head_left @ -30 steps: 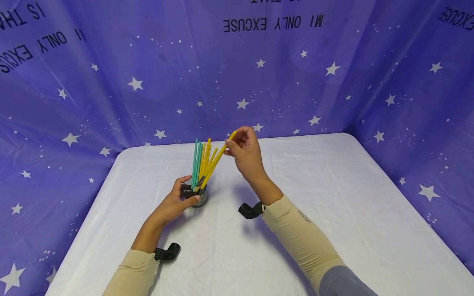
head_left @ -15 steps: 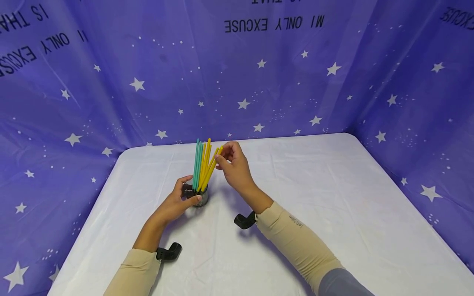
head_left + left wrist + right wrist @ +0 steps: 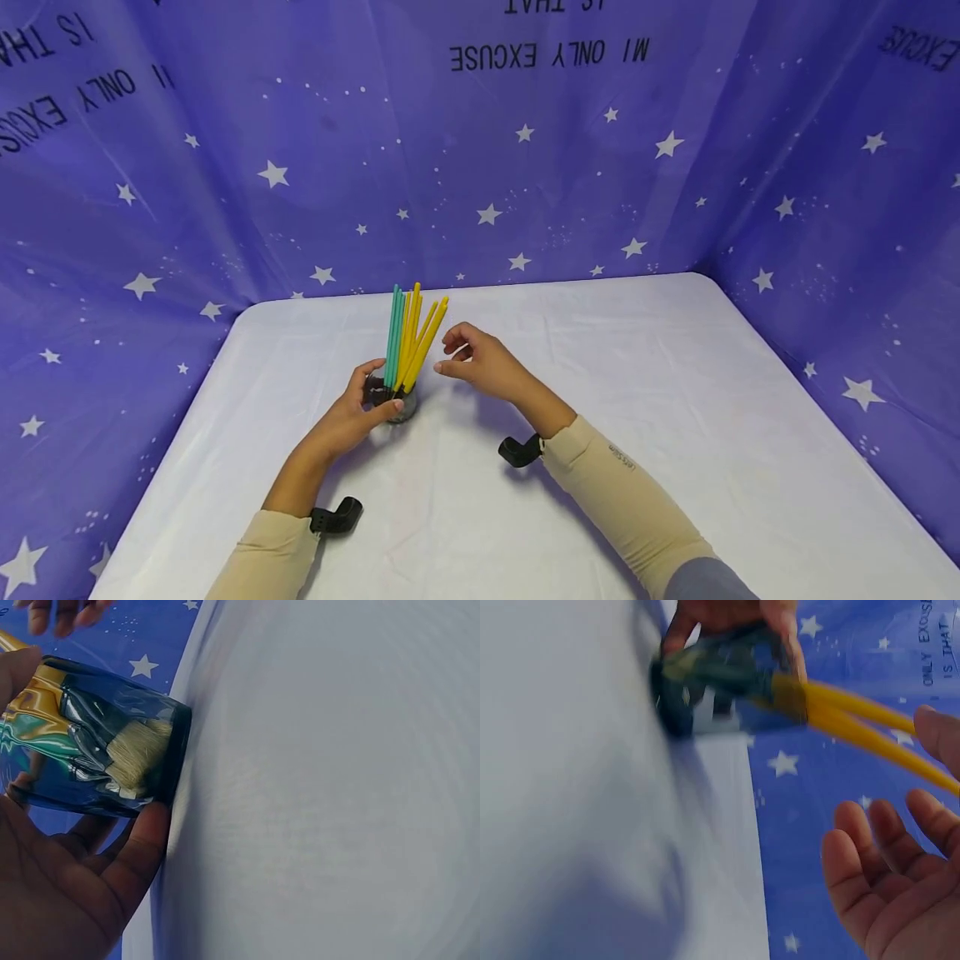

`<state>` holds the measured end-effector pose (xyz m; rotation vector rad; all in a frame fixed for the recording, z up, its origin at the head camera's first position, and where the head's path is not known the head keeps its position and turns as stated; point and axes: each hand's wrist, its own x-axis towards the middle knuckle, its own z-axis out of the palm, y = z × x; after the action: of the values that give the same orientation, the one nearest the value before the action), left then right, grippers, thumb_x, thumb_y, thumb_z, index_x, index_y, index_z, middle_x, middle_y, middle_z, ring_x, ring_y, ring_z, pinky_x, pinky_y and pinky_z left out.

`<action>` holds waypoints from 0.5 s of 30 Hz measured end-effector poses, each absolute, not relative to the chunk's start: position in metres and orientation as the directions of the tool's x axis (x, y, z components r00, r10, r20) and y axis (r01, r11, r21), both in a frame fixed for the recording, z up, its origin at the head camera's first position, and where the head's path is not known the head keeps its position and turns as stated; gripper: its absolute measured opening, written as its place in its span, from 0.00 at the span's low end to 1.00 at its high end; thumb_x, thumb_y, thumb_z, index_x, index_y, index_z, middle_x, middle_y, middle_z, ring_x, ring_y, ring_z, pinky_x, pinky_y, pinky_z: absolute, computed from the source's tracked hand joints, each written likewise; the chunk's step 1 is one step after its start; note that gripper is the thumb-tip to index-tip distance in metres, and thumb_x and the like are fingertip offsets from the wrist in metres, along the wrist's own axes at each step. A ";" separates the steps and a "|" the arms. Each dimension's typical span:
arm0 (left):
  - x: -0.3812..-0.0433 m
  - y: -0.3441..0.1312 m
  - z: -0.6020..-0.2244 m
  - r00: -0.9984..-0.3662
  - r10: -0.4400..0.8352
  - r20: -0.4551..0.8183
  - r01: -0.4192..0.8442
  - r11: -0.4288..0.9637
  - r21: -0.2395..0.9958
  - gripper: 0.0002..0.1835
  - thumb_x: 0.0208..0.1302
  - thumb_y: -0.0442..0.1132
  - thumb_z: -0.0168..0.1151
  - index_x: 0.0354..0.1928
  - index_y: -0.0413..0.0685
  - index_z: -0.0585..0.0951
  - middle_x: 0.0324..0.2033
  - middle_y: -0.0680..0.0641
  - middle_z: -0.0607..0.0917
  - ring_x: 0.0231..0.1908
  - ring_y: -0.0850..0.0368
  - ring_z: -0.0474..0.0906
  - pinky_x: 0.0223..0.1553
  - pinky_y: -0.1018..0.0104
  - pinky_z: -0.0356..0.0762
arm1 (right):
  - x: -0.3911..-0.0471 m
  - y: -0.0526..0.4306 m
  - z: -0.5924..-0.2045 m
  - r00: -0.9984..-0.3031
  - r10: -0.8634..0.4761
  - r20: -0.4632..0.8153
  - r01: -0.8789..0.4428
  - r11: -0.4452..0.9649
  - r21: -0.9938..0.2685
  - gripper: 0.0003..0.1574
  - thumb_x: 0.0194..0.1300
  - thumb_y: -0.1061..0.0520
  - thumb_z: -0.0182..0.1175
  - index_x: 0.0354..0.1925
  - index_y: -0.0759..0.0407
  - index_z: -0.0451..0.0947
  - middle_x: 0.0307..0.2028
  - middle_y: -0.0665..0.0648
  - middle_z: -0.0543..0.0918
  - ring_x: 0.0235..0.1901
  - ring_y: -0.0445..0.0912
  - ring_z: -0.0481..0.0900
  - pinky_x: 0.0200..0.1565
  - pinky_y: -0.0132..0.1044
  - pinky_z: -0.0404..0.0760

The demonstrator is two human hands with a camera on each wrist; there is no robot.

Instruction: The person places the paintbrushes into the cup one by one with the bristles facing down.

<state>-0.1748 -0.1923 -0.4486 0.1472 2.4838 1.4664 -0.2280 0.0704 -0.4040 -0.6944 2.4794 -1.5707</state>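
Note:
A clear glass (image 3: 406, 407) stands on the table, holding several paintbrushes handle-up. Teal handles (image 3: 393, 337) lean together on the left side, and yellow handles (image 3: 424, 348) fan out to the right. My left hand (image 3: 347, 423) grips the glass, with the thumb on the near side and fingers around the far side. In the left wrist view, pale bristles (image 3: 139, 754) show through the glass near its base. My right hand (image 3: 483, 362) is just right of the yellow handles, fingers loosely bent and holding nothing. In the right wrist view its fingers (image 3: 889, 840) lie apart below the yellow handles.
A white cloth covers the table (image 3: 637, 433). Purple curtains (image 3: 480, 167) with white stars and printed words rise at the back and both sides. Black wrist-camera mounts (image 3: 337, 517) sit at both sleeve cuffs.
My right hand has lowered a yellow-handled paintbrush into the glass, let go of it, and moved down and to the right. The left hand keeps holding the glass in place.

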 end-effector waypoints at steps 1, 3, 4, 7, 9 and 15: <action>-0.174 -0.193 -0.448 -0.963 0.216 -0.161 -0.035 0.491 0.870 0.46 0.64 0.57 0.65 0.76 0.63 0.48 0.68 0.33 0.64 0.69 0.34 0.57 0.65 0.32 0.49 | -0.228 0.077 -0.404 -0.881 -0.457 0.124 -0.317 0.374 -0.872 0.19 0.64 0.51 0.68 0.49 0.56 0.74 0.47 0.58 0.80 0.44 0.46 0.80 0.43 0.41 0.78; -0.173 -0.195 -0.447 -0.964 0.220 -0.150 -0.024 0.492 0.870 0.46 0.65 0.57 0.65 0.76 0.63 0.47 0.69 0.33 0.64 0.70 0.34 0.57 0.65 0.31 0.48 | -0.228 0.093 -0.403 -0.874 -0.474 0.109 -0.326 0.404 -0.855 0.17 0.67 0.50 0.66 0.49 0.55 0.76 0.47 0.55 0.81 0.45 0.46 0.80 0.45 0.42 0.78; -0.172 -0.195 -0.448 -0.964 0.223 -0.144 -0.016 0.491 0.871 0.46 0.66 0.56 0.64 0.77 0.63 0.47 0.69 0.33 0.64 0.70 0.34 0.57 0.65 0.32 0.49 | -0.228 0.103 -0.402 -0.873 -0.476 0.102 -0.328 0.419 -0.847 0.16 0.68 0.49 0.65 0.49 0.55 0.76 0.46 0.53 0.81 0.45 0.46 0.80 0.46 0.42 0.78; -0.168 -0.197 -0.449 -0.965 0.236 -0.111 0.018 0.485 0.874 0.48 0.66 0.54 0.64 0.78 0.60 0.45 0.69 0.33 0.64 0.69 0.35 0.59 0.66 0.32 0.48 | -0.225 0.138 -0.399 -0.877 -0.473 0.082 -0.326 0.462 -0.825 0.14 0.70 0.48 0.62 0.49 0.53 0.77 0.46 0.52 0.81 0.46 0.47 0.80 0.46 0.44 0.77; -0.165 -0.199 -0.449 -0.965 0.244 -0.098 0.036 0.490 0.871 0.50 0.67 0.54 0.64 0.79 0.58 0.43 0.70 0.33 0.63 0.69 0.35 0.59 0.66 0.33 0.48 | -0.222 0.163 -0.398 -0.882 -0.467 0.070 -0.324 0.490 -0.809 0.14 0.70 0.49 0.62 0.49 0.53 0.77 0.48 0.54 0.81 0.46 0.48 0.80 0.47 0.45 0.77; -0.153 -0.216 -0.434 -0.960 0.273 -0.061 0.093 0.516 0.852 0.49 0.70 0.50 0.62 0.79 0.50 0.41 0.71 0.30 0.59 0.68 0.32 0.60 0.63 0.32 0.54 | -0.208 0.241 -0.394 -0.909 -0.411 0.066 -0.304 0.548 -0.779 0.14 0.71 0.51 0.61 0.51 0.55 0.77 0.49 0.59 0.81 0.46 0.50 0.80 0.46 0.47 0.77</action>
<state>-0.1531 -0.2159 -0.4337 0.3136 2.5675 1.4259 -0.2082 0.2406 -0.3937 -0.6155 2.6529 -1.2987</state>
